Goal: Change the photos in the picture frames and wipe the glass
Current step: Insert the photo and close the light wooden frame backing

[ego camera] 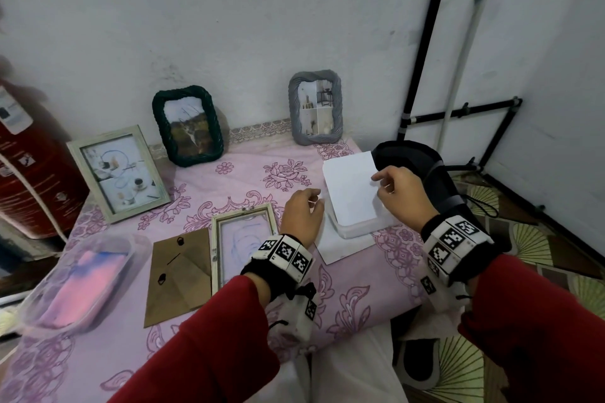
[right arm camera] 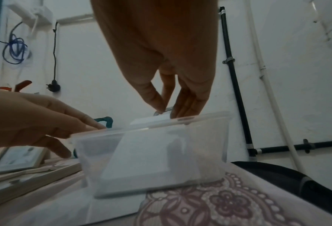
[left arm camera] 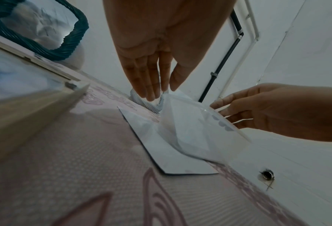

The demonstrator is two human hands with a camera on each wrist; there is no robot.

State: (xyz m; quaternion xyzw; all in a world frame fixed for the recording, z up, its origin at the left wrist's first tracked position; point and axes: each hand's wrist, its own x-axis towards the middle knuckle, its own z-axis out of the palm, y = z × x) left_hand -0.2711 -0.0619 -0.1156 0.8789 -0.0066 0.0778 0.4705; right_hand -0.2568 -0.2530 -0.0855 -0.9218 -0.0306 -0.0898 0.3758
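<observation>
A clear plastic box stands at the table's right side with a white photo sheet leaning out of it. My right hand pinches the sheet's upper right edge between thumb and fingers. My left hand lies with straight fingers on the box's left rim. An emptied pale frame lies flat near my left wrist, its brown backing board beside it. Three filled frames stand behind: pale wood, dark green and grey.
Another white sheet lies under the box. A clear tub with a pink cloth sits at the front left. A red cylinder stands left of the table, a black seat past its right edge. White wall close behind.
</observation>
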